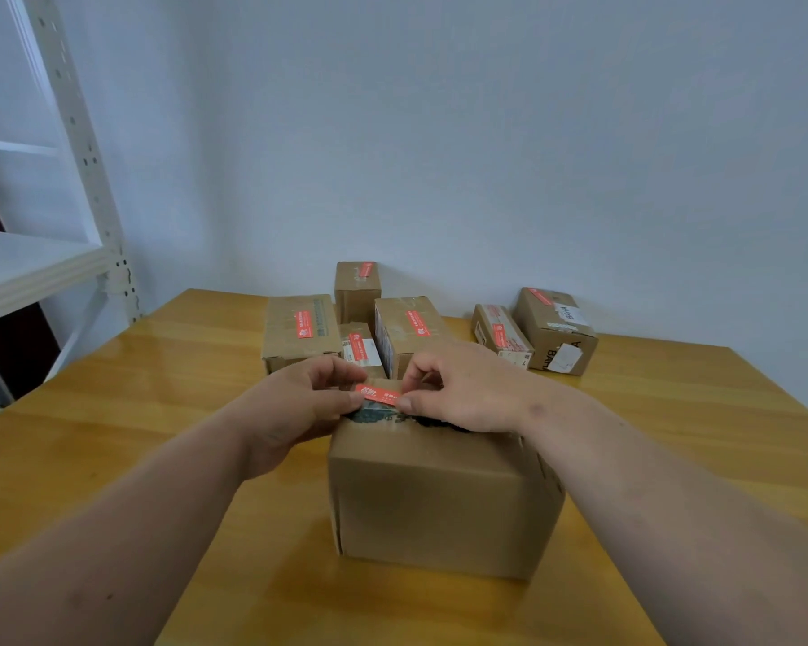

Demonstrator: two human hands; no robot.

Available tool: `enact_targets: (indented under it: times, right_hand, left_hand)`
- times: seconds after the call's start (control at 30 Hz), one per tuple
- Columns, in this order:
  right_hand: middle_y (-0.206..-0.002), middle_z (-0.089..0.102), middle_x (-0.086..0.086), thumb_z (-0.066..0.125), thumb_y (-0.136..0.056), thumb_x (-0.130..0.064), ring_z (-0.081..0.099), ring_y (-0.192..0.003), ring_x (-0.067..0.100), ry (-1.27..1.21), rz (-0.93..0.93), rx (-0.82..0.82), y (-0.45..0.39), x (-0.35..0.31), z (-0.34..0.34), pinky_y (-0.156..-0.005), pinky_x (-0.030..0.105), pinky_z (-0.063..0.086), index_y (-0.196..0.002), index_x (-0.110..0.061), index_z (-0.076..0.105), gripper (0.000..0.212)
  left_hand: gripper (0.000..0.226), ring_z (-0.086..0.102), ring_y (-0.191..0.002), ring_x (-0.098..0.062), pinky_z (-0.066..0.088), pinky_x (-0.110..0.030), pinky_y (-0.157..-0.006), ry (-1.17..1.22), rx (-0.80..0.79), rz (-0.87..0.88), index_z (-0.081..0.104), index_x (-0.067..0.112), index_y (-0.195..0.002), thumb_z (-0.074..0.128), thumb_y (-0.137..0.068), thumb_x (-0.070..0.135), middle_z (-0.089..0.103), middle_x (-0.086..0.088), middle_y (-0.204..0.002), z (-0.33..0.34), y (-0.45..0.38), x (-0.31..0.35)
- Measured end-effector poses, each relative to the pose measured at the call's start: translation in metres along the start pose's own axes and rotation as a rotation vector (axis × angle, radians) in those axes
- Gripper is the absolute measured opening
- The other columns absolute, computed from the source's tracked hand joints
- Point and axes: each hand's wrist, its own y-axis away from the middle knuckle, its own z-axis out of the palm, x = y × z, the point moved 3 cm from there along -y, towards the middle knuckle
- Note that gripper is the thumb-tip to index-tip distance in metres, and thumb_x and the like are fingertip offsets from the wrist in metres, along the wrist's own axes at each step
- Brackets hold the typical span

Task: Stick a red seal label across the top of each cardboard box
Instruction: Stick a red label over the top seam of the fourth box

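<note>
Small red rectangular seal label [379,394] pinched at its ends by left hand [295,407] and right hand [458,389], held just over top of closed brown cardboard box [439,496] on yellow wooden bench [159,412]. Contents not seen. Six sealed, labelled cardboard boxes [407,328] grouped behind.

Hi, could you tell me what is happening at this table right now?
A person is sealing cardboard boxes. Both hands, left hand and right hand, pinch a red label by its ends just above the top of the nearest box; it is not yet pressed flat. Six boxes at the back of the wooden table already carry red labels.
</note>
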Motion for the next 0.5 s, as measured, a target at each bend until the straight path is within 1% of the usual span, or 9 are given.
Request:
enact_targets:
  times: [0.03,0.1,0.13,0.2,0.3,0.43,0.5]
  right_hand:
    - [-0.099,0.057,-0.016,0.067,-0.088,-0.044,0.053,-0.093,0.004,0.005,0.021,-0.028,0.002,0.003,-0.003,-0.067,0.016,0.035,-0.111,-0.024,0.064,0.03]
    - [-0.12,0.053,-0.012,0.07,-0.083,-0.05,0.051,-0.11,0.009,0.0,0.085,-0.124,0.006,0.01,-0.008,-0.077,0.019,0.038,-0.128,-0.026,0.055,0.053]
    - [-0.127,0.05,-0.011,0.071,-0.081,-0.053,0.049,-0.115,0.01,-0.01,0.118,-0.169,0.007,0.014,-0.01,-0.082,0.022,0.039,-0.134,-0.027,0.05,0.063]
    - [-0.133,0.048,-0.011,0.073,-0.076,-0.058,0.048,-0.118,0.012,-0.035,0.168,-0.207,0.01,0.02,-0.012,-0.09,0.026,0.04,-0.138,-0.03,0.045,0.074]
    - [-0.135,0.048,-0.009,0.072,-0.075,-0.061,0.049,-0.117,0.013,-0.016,0.195,-0.204,0.011,0.023,-0.011,-0.096,0.029,0.042,-0.139,-0.031,0.043,0.077]
    - [-0.139,0.047,-0.006,0.069,-0.075,-0.065,0.049,-0.122,0.017,0.006,0.224,-0.211,0.014,0.023,-0.009,-0.103,0.034,0.041,-0.142,-0.031,0.041,0.08]
    - [-0.139,0.048,-0.006,0.068,-0.076,-0.066,0.049,-0.121,0.016,-0.013,0.226,-0.211,0.017,0.024,-0.007,-0.105,0.035,0.04,-0.142,-0.032,0.04,0.08]
  left_hand:
    - [0.025,0.066,-0.095,-0.017,0.056,-0.022,-0.068,-0.079,0.017,0.008,0.066,0.018,-0.11,0.067,-0.088,0.007,0.065,-0.007,-0.112,-0.002,-0.002,0.004]
    - [0.024,0.064,-0.097,-0.017,0.057,-0.026,-0.073,-0.269,0.05,0.021,0.069,0.02,-0.108,0.07,-0.086,0.01,0.063,-0.003,-0.108,-0.005,-0.004,0.013]
    - [0.024,0.062,-0.097,-0.017,0.058,-0.027,-0.075,-0.364,0.058,0.034,0.07,0.021,-0.108,0.071,-0.086,0.012,0.063,-0.002,-0.107,-0.005,-0.005,0.017]
    - [0.025,0.06,-0.092,-0.013,0.056,-0.028,-0.078,-0.542,0.075,0.086,0.072,0.02,-0.109,0.073,-0.085,0.017,0.066,0.0,-0.102,-0.003,-0.007,0.025]
    - [0.018,0.057,-0.083,-0.006,0.053,-0.028,-0.078,-0.759,0.12,0.144,0.075,0.021,-0.103,0.073,-0.085,0.022,0.067,0.008,-0.09,0.001,-0.007,0.034]
    - [0.004,0.06,-0.087,-0.009,0.057,-0.034,-0.08,-0.882,0.187,0.162,0.072,0.022,-0.088,0.068,-0.088,0.022,0.068,0.007,-0.089,0.006,-0.007,0.039]
    - [0.007,0.059,-0.088,-0.008,0.057,-0.032,-0.078,-0.948,0.21,0.169,0.067,0.024,-0.082,0.067,-0.088,0.022,0.066,0.008,-0.088,0.009,-0.007,0.04]
